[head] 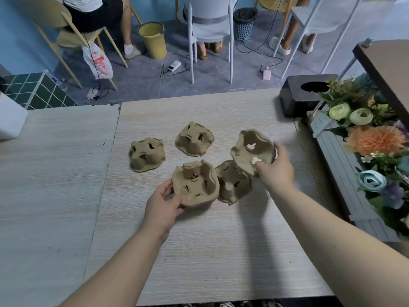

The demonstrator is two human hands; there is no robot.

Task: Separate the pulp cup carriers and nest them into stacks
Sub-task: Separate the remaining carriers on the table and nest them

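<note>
Carriers of brown pulp lie five in number on the pale wooden table (199,251). Nearest, an open-side-up carrier (195,183) sits in the left hand (162,207), whose thumb curls over its near-left rim while the fingers are hidden beneath it. The right hand (276,171) holds a raised carrier (253,150) tilted above the table, fingers wrapped round its right edge and one fingertip poking through a hole in it. Under that tilted one, touching the left-hand carrier, lies an upside-down carrier (232,185). Two more rest upside down farther off: a far carrier (194,139) and a left carrier (146,155), apart from both hands.
</note>
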